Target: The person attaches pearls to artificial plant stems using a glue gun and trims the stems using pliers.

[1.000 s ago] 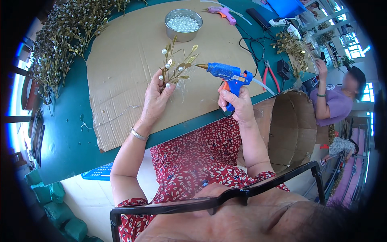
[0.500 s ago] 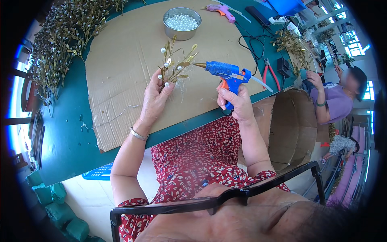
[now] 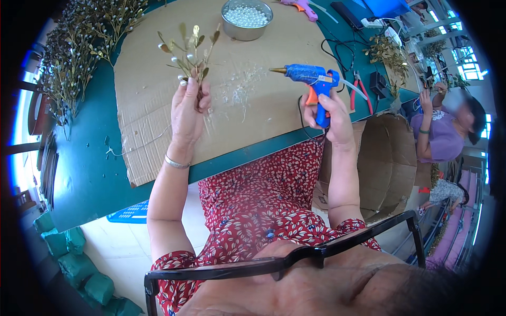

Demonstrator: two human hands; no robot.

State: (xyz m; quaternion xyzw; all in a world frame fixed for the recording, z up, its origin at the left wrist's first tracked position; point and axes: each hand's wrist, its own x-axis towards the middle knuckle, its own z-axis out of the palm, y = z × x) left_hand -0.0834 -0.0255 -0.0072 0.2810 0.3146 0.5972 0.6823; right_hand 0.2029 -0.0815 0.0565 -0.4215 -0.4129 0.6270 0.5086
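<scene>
My left hand (image 3: 188, 108) is closed around the stems of a gold-leaved artificial sprig (image 3: 191, 52), which stands upright above the fingers and carries a few white pearl beads. In my right hand (image 3: 332, 118) is a blue hot glue gun (image 3: 308, 76) with an orange trigger; its brass nozzle points left, well apart from the sprig. A clear glue stick juts from the gun's back. Beyond both hands, a round metal tin (image 3: 246, 21) holds many white pearl beads. Glue strings (image 3: 237, 95) lie on the cardboard sheet (image 3: 147, 79) between my hands.
Many beaded sprigs (image 3: 79, 58) are heaped at the left of the green table (image 3: 79, 168). A pink glue gun (image 3: 300, 6), red-handled pliers (image 3: 361, 92), a black adapter (image 3: 377, 84) and cables lie right. A large cardboard container (image 3: 387, 163) stands beside the table; a co-worker (image 3: 443, 126) is beyond.
My left hand has turned and moved left with the sprig, away from the nozzle. The glue gun has shifted right and slightly up. The view has also shifted a little.
</scene>
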